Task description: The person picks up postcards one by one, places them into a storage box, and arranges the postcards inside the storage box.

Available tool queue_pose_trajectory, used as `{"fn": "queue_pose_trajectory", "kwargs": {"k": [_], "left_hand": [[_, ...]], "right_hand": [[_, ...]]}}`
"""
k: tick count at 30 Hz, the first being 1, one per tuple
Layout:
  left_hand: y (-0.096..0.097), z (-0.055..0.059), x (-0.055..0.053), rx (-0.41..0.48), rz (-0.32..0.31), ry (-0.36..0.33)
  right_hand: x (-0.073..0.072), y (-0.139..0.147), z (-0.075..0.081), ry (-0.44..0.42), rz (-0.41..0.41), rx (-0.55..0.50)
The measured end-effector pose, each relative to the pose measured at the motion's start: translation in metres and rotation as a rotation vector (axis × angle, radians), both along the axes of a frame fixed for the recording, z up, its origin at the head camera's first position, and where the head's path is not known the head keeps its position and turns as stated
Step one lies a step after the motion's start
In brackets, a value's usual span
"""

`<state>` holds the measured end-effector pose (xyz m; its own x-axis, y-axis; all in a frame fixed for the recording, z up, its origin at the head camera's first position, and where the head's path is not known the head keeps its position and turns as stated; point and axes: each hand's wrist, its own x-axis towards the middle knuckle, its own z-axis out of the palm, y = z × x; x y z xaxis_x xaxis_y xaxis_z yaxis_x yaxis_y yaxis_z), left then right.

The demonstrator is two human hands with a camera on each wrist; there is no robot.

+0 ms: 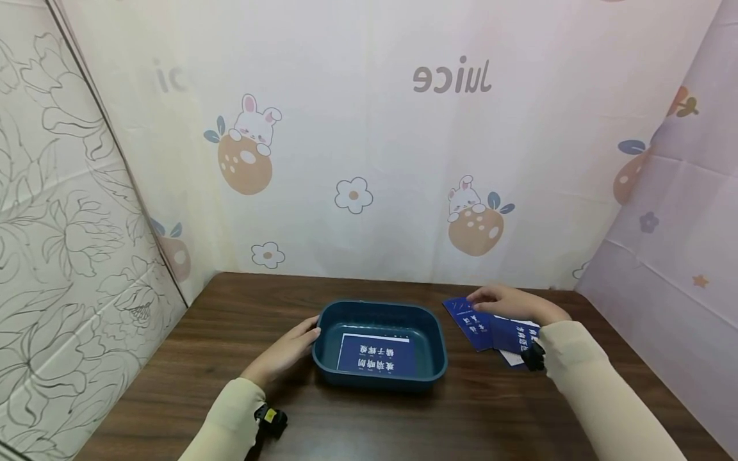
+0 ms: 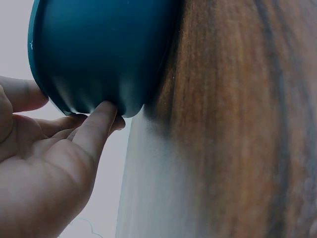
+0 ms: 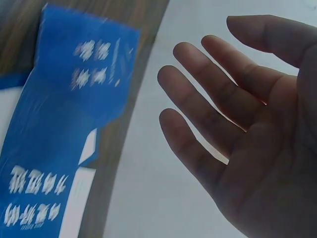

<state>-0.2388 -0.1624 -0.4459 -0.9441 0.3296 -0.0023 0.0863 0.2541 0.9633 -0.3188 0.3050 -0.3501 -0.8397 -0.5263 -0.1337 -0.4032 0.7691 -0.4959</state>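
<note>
A dark teal plastic basin (image 1: 380, 382) stands on the wooden table, with a blue card (image 1: 377, 355) printed in white characters lying inside it. At the basin's left end my left hand (image 1: 291, 349) holds the wall, thumb at the rim and fingertips on the outer side, as the left wrist view shows too. Right of the basin lie several overlapping blue cards (image 1: 469, 326) with white characters and white edges. Over their far part hovers my right hand (image 1: 510, 303). The right wrist view shows its fingers (image 3: 198, 109) spread loosely beside the cards, holding nothing.
The dark wooden table (image 1: 346, 429) reaches back to a curtain (image 1: 369, 128) with rabbit and fruit prints. Patterned sheets also hang at the left (image 1: 69, 211) and right sides. A dark wrist camera (image 1: 271, 419) sits on the left sleeve.
</note>
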Motion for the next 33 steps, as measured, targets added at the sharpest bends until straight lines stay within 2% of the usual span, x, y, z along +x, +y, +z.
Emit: {"fn": "queue_pose_trajectory", "kwargs": {"k": [5,11,17,24,33], "left_hand": [[0.000,0.000,0.001,-0.001,0.010,-0.004],[0.000,-0.002,-0.001,0.004,-0.009,0.003],[-0.001,-0.003,-0.003,0.018,-0.021,0.010],[-0.002,-0.004,-0.004,0.032,-0.035,-0.012],[-0.002,-0.003,-0.003,0.031,-0.031,-0.011]], "right_hand": [[-0.001,0.024,-0.008,-0.025,-0.039,-0.014],[-0.004,0.050,-0.023,-0.053,-0.101,-0.032],[-0.007,0.074,-0.039,-0.040,-0.198,0.030],[-0.008,0.097,-0.053,-0.006,-0.250,0.103],[-0.005,0.107,-0.064,-0.069,-0.314,0.190]]}}
